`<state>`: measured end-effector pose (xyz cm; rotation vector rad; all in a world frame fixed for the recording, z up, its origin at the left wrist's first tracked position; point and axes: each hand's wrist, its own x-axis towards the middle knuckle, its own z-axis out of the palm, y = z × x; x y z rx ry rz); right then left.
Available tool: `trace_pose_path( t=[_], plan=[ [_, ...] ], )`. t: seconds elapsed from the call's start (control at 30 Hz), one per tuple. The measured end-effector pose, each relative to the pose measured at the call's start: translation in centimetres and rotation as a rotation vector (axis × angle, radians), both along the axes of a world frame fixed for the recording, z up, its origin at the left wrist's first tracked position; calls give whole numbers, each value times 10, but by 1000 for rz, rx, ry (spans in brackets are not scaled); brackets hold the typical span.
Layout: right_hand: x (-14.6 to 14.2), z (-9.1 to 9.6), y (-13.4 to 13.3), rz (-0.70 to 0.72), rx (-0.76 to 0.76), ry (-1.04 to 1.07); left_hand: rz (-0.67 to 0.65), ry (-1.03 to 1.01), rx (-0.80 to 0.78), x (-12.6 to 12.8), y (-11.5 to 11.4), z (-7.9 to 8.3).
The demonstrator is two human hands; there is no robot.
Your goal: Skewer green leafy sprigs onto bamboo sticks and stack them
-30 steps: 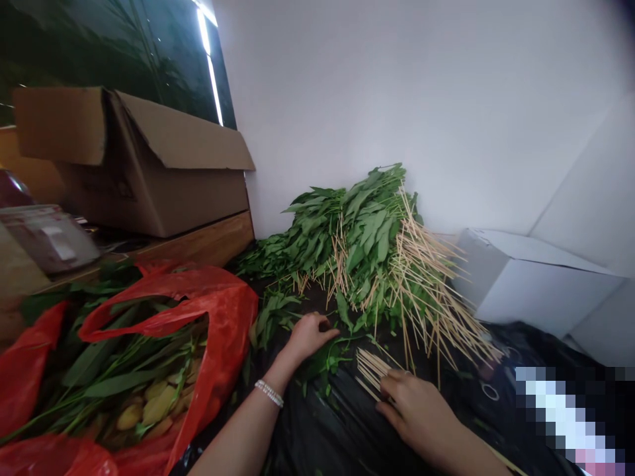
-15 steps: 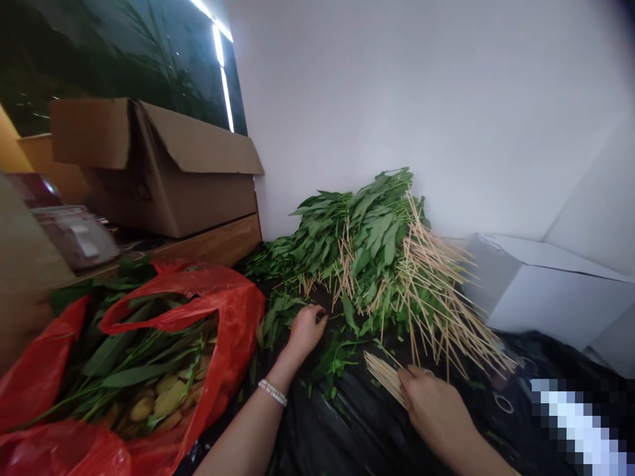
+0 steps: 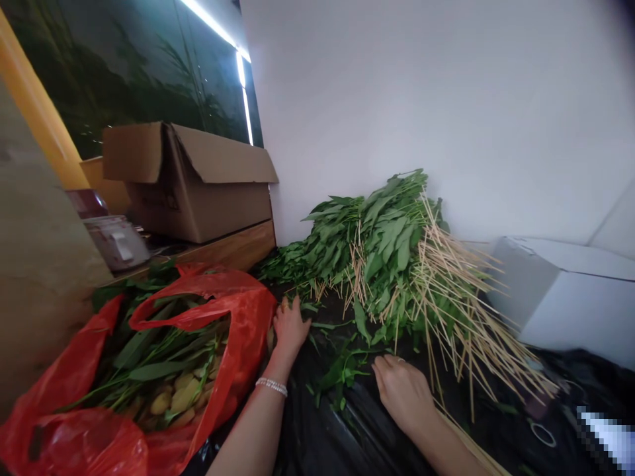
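Observation:
My left hand (image 3: 291,327) reaches beside the red plastic bag, fingers spread over a few green leafy sprigs (image 3: 307,307). Its fingertips point away from me and no held thing shows. My right hand (image 3: 404,390) is closed, fingers curled down at the edge of loose green leaves (image 3: 342,370) on the black plastic sheet (image 3: 317,443). Whatever may be in its fingers is hidden. Thin wooden skewers (image 3: 471,443) run out from beneath that hand and wrist toward the lower right. Behind both hands lies a pile of leafy greens (image 3: 387,231) with many skewers (image 3: 461,297) sticking out.
The red plastic bag (image 3: 251,330) at left holds long leaves and yellowish, potato-like pieces (image 3: 186,393). An open cardboard box (image 3: 223,205) stands on a wooden ledge behind it. At right, a white box (image 3: 580,304) sits against the white wall (image 3: 421,86).
My left hand has moved left toward the red bag and opened its fingers. My right hand has shifted forward over the skewers, which now show behind its wrist. The view has turned slightly left.

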<state>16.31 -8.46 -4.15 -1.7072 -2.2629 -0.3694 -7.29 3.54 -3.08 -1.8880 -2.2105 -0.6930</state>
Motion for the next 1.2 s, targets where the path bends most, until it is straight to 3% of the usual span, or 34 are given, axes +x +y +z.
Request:
trace_pose_path(
  t=[0.1,0.23,0.5,0.6,0.67,0.73,0.8,0.9,1.0,1.1,1.2],
  plan=[
    [3,-1,0,4,1,20,1,-22,-65,0,2,-4],
    [3,0,1,23,16,32,-46,-85,-16,-5,8,-8],
    [5,-1,0,26,26,64,-95,-208,274,-14,18,3],
    [9,3,1,12,32,73,-238,-423,440,-10,18,12],
    [13,8,2,-12,50,78,-390,-596,469,-6,15,19],
    [19,14,3,-51,81,87,-542,-700,390,-2,11,26],
    [27,21,4,-99,112,108,-730,-729,213,1,6,31],
    [40,31,5,-160,130,148,-952,-568,-146,-1,2,30],
    [52,37,6,-191,154,176,-796,-332,-228,-5,3,24],
    [61,42,6,-190,189,196,-597,-305,-29,-4,5,24],
    [68,47,6,-179,184,223,-529,-371,214,8,1,29]
  ],
)
